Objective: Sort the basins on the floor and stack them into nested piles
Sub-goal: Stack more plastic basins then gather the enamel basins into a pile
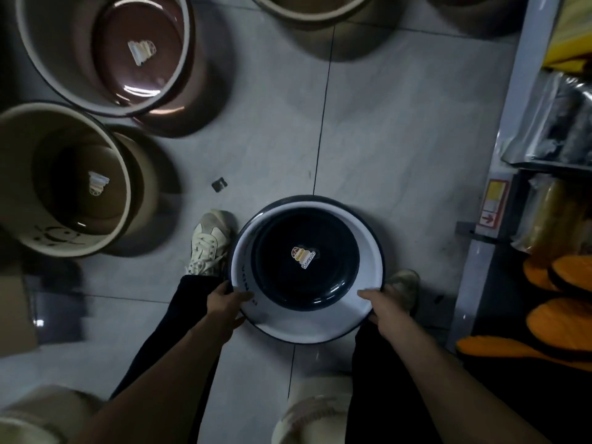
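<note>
The floor (384,123) is pale grey tile with thin dark joints, dimly lit. A metal shelf (525,91) with bagged goods runs down the right edge of the frame.

At lower centre, between the person's two pale shoes, is a round basin (307,323), its mouth open straight up at the camera. Being circular, it has no long axis. It has a white inner wall, a dark rim and a glossy dark blue bottom with a small sticker (303,256) at the centre.

The left hand (224,302) grips its near-left rim and the right hand (381,307) its near-right rim. The hands are apart, each with its thumb lying inside.

A brown nested pile (57,59) stands at upper left and a beige pile (19,149) at mid left.
</note>
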